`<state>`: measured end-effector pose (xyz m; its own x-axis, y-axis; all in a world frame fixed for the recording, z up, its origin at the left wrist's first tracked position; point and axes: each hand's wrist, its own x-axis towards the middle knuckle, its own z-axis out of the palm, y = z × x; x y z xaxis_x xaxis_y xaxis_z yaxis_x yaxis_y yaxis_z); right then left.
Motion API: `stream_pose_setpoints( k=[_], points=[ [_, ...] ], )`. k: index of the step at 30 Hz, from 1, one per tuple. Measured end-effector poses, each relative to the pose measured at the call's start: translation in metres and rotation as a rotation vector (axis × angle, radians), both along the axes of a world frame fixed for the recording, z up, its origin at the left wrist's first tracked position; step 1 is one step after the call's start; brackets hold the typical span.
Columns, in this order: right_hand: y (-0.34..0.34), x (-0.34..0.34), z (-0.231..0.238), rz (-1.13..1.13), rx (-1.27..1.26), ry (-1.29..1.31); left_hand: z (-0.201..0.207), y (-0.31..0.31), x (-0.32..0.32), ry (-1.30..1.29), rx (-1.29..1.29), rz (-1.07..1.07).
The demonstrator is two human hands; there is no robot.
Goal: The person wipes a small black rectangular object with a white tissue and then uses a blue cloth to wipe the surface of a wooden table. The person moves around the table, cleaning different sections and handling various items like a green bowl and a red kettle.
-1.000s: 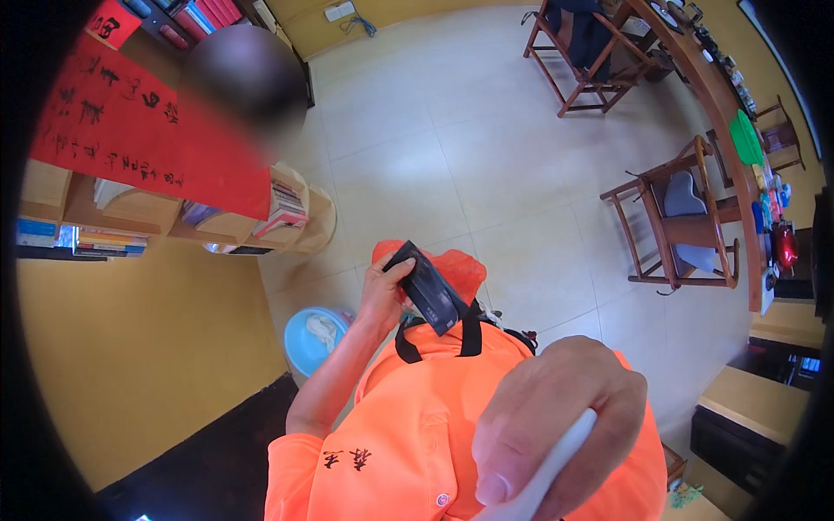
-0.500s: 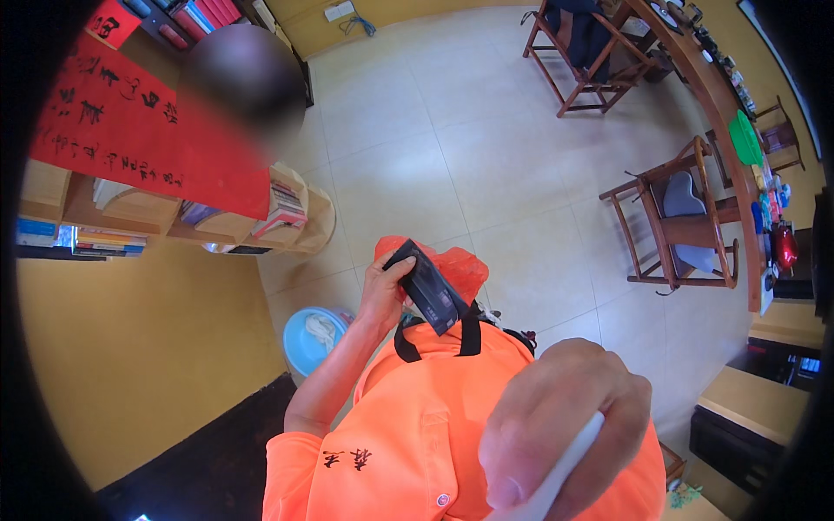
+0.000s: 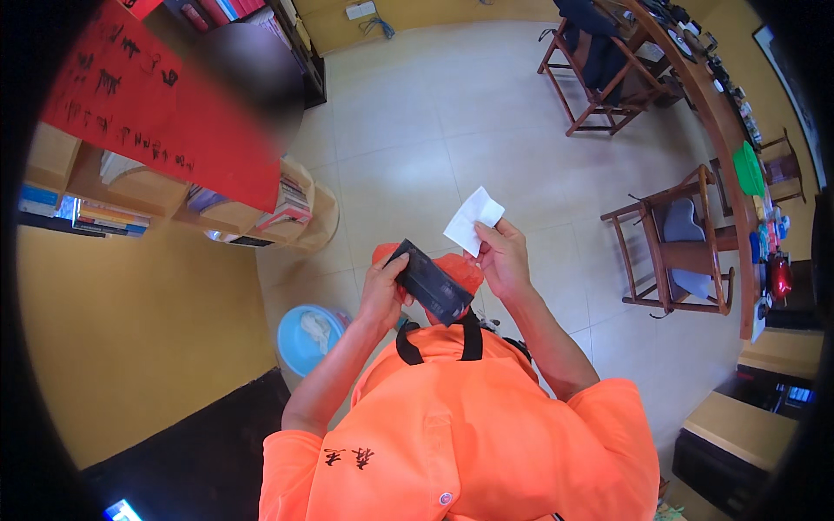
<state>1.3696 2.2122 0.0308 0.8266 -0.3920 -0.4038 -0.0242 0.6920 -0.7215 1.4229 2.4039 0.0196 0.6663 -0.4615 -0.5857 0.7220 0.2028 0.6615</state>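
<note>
In front of my torso, my left hand (image 3: 375,293) is closed on a flat black packet (image 3: 434,285) with faint pale print, tilted down to the right. Behind the packet shows a crumpled red-orange plastic bag (image 3: 462,267); whether my left fingers hold it too I cannot tell. My right hand (image 3: 506,260), just right of the packet, pinches a folded white tissue (image 3: 474,220) between thumb and fingers. The tissue stands out beyond the fingertips, apart from the packet. My orange shirt (image 3: 521,425) with black straps fills the lower middle.
A light blue bucket (image 3: 292,349) with white cloth inside stands on the tiled floor at left. Red paper (image 3: 174,122) with black writing overhangs a wooden bookshelf (image 3: 130,187). Two wooden chairs (image 3: 686,233) stand beside a long cluttered table (image 3: 725,139) at right.
My right hand has moved from close to the camera, lower right, out to beside the packet, carrying the white tissue. My left hand keeps the black packet in nearly the same place.
</note>
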Motion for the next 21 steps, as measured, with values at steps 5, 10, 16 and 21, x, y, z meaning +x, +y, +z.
stream_pose_setpoints(
  k=[5, 10, 16, 21],
  points=[
    [-0.007, -0.006, -0.005, 0.089, 0.049, 0.016, -0.01, 0.003, 0.003, -0.007, -0.014, 0.032],
    [-0.008, -0.013, -0.012, 0.423, -0.14, -0.019, -0.012, 0.004, 0.004, -0.098, 0.064, -0.041],
    [0.001, -0.013, 0.003, 0.644, -0.226, -0.027, -0.001, -0.001, 0.002, -0.201, 0.083, -0.132],
    [0.005, -0.015, -0.02, 0.471, -0.244, -0.025, 0.008, -0.002, 0.001, -0.172, 0.014, -0.133]
  ],
)
